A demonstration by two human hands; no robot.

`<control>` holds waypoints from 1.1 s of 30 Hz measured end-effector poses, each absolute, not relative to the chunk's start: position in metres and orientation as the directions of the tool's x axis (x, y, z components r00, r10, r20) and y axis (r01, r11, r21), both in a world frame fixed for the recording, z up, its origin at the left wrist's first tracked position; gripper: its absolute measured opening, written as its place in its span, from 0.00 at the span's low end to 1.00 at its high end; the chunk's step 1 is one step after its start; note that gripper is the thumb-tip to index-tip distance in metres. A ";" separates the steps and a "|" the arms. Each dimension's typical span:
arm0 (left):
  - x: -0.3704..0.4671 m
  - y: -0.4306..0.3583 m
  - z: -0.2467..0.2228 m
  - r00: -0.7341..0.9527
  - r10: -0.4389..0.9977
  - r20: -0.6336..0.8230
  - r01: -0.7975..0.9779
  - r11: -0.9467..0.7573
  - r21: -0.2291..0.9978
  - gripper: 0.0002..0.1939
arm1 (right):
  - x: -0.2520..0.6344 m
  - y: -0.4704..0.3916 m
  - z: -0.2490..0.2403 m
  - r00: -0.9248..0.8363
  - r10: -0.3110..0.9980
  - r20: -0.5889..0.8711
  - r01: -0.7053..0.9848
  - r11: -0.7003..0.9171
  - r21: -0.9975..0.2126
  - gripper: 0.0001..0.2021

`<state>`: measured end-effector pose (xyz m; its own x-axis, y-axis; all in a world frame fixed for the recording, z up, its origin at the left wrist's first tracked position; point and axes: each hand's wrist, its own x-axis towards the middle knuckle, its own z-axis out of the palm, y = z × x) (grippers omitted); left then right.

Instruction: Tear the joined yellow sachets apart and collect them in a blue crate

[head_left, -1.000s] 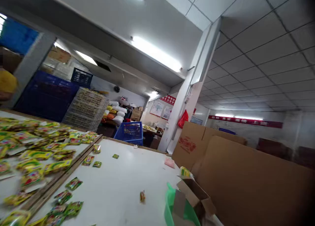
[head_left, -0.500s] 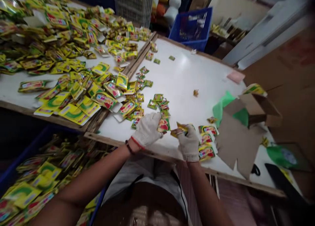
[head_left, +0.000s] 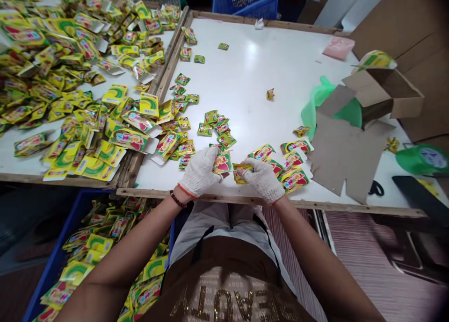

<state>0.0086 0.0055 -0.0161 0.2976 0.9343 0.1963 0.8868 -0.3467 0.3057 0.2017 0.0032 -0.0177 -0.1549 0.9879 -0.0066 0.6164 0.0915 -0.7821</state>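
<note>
My left hand, in a white knit glove, is closed on a small printed box, yellow and green with red. Close beside it on the right, my gloved right hand pinches a yellow sachet whose edge meets the box's end. Past my right hand lie several printed boxes, flat on the white table. Beyond my left hand is a loose group of small green sachets. More sachets and a yellow box lie to its left.
A big heap of boxes and sachets covers the left table behind a wooden strip. At right are a torn cardboard carton, green tape roll and pink block. A blue crate of boxes stands below left.
My two hands have come closer together, and the sachet in my right hand now meets the box in my left. The camera view has shifted, and more boxes show beside my right hand.
</note>
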 end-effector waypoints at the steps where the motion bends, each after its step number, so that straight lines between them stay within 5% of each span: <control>1: 0.008 0.006 -0.013 0.299 0.934 0.193 0.903 -0.343 0.259 0.28 | 0.205 0.003 -0.018 -0.109 0.994 -0.006 0.580 0.059 -0.812 0.09; 4: 0.007 0.007 -0.009 0.338 0.930 0.146 0.923 -0.358 0.143 0.25 | 0.212 0.001 -0.015 0.083 0.993 -0.078 0.285 -0.099 -0.953 0.14; 8: 0.011 0.005 -0.015 0.409 0.904 0.122 0.879 -0.427 0.212 0.26 | 0.209 -0.002 -0.015 -0.021 0.968 -0.249 -0.081 -0.250 -0.965 0.16; 11: 0.012 0.005 -0.025 0.432 0.890 0.142 0.830 -0.454 0.323 0.27 | 0.202 -0.002 -0.023 -0.044 0.964 -0.262 -0.002 -0.262 -0.965 0.15; 14: 0.011 0.007 -0.030 0.458 0.876 0.150 0.789 -0.479 0.385 0.28 | 0.199 -0.001 -0.028 -0.014 0.979 -0.201 0.260 -0.191 -0.947 0.13; 19: 0.007 0.008 -0.025 0.536 0.827 0.170 0.741 -0.558 0.373 0.25 | 0.198 0.005 -0.018 -0.117 0.990 -0.082 0.599 0.004 -0.801 0.08; 27: 0.016 -0.003 -0.030 0.413 0.897 0.160 0.830 -0.443 0.340 0.21 | 0.171 -0.006 -0.033 0.049 0.971 0.236 0.660 0.146 -0.737 0.09; 33: 0.012 -0.003 -0.028 0.442 0.884 0.149 0.840 -0.467 0.276 0.22 | 0.189 -0.013 -0.030 -0.127 0.990 -0.053 0.388 0.001 -0.922 0.10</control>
